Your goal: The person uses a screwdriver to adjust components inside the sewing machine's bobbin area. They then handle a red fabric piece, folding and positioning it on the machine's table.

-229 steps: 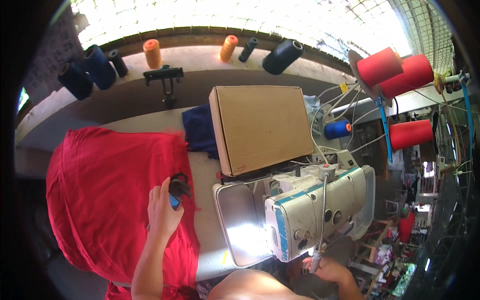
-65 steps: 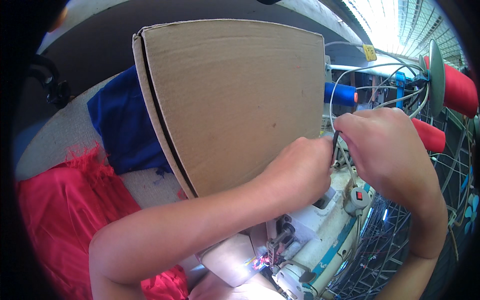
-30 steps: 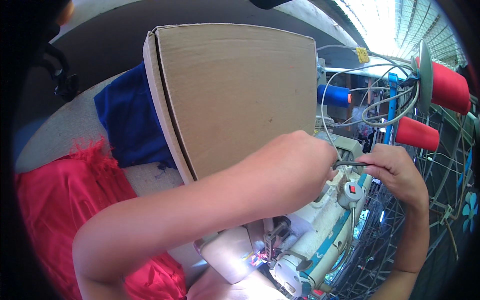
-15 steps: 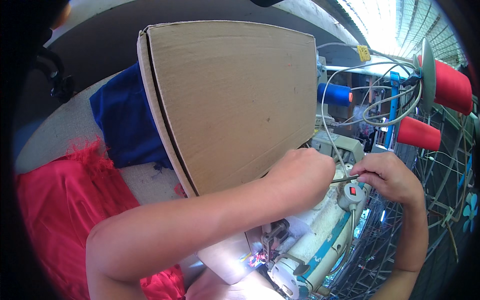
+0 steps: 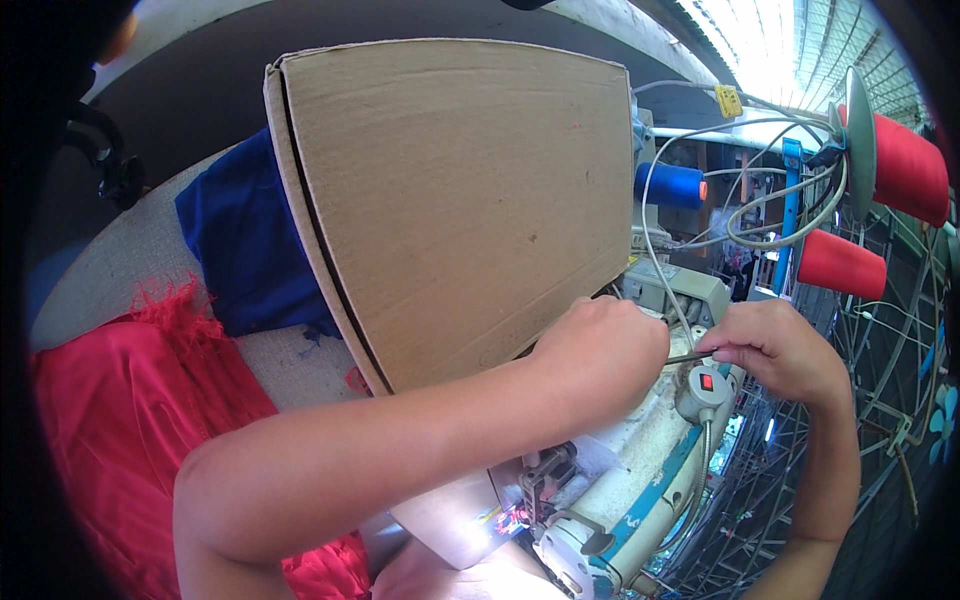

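My left hand (image 5: 612, 342) is closed in a fist over the sewing machine (image 5: 640, 470), just right of a large cardboard box (image 5: 455, 210). Its fingertips are turned away, so what they hold is hidden. Between the thumb and fingers of my right hand (image 5: 778, 348) is a thin dark rod (image 5: 688, 358). The rod spans the gap to my left hand and disappears at its edge. Right below it sits a round grey lamp base (image 5: 703, 393) with a red switch and a flexible neck.
Red cloth (image 5: 140, 430) and blue cloth (image 5: 250, 240) lie left of the box on a grey tabletop (image 5: 110, 265). Red thread cones (image 5: 840, 264) and a blue thread cone (image 5: 670, 186) stand beyond the machine, with looping cables (image 5: 735, 215) among them. The needle area (image 5: 535, 500) is lit.
The view has shifted slightly. Both hands keep nearly the same place over the machine, and the rod between them looks a little more level.
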Available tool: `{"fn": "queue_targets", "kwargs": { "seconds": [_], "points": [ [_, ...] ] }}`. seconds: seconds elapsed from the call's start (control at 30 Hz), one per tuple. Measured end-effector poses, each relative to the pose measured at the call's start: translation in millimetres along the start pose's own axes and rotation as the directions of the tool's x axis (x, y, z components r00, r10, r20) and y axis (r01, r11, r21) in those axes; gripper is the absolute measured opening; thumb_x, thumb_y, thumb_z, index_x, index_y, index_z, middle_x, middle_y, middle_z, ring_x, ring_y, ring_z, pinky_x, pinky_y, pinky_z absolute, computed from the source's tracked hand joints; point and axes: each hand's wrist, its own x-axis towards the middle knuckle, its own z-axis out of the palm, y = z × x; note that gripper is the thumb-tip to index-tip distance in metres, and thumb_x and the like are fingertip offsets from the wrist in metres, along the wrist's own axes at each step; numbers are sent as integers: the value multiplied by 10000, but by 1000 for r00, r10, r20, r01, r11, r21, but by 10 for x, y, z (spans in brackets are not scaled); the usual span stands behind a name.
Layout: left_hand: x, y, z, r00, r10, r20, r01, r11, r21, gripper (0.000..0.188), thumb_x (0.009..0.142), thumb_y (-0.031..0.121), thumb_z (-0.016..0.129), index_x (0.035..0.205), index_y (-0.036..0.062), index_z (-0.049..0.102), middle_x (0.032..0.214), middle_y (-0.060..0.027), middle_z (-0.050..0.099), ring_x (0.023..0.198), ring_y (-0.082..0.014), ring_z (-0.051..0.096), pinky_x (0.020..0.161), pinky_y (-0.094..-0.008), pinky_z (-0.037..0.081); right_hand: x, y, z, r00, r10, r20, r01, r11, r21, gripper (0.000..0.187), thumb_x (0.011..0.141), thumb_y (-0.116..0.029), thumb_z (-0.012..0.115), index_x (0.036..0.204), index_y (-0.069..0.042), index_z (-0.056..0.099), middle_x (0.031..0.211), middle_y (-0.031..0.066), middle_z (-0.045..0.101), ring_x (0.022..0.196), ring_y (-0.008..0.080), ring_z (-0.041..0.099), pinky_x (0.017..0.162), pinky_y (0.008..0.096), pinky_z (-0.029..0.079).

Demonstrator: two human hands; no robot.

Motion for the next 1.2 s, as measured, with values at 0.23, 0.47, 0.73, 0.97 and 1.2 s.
{"fn": "queue_targets", "kwargs": {
  "seconds": [0.23,0.47,0.73,0.97,1.2],
  "points": [
    [-16,-33,16,999,42,-2,-42,999,14,122,679,31,563,749,-27,644,734,-230,600,752,-366,600,683,-422,471,33,-138,-64,1000,2,18,-2,999,-46,124,719,-58,625,839,-29,629,727,125,588,689,299,579,616,361,454],
    [-22,-37,3,1000,22,5,-22,999,-42,124,675,29,561,756,-22,641,723,-222,601,752,-361,594,692,-416,475,-17,-357,-85,999,-21,-26,17,985,-171,131,702,-42,618,831,-24,620,705,118,561,672,294,570,594,374,454],
    [-31,-60,83,975,199,-97,-186,974,130,109,618,44,576,688,-23,625,697,-185,610,733,-326,595,685,-402,486,-158,-804,75,990,120,-80,-138,952,-274,168,682,-25,580,849,-25,567,680,106,523,578,291,563,506,366,460],
    [-57,-104,147,953,255,-165,-213,949,233,99,655,88,568,685,9,619,679,-126,614,746,-275,583,681,-370,477,-155,-937,197,989,133,-69,-149,920,-363,158,654,-25,560,807,-25,518,713,88,504,527,257,563,450,351,460],
    [-65,-117,171,942,285,-175,-237,939,250,101,670,96,563,712,20,615,709,-96,616,770,-242,568,701,-342,464,-138,-1026,210,981,189,-46,-191,895,-402,164,677,-23,613,837,-14,577,674,100,505,552,274,549,459,345,426]
  ]
}}
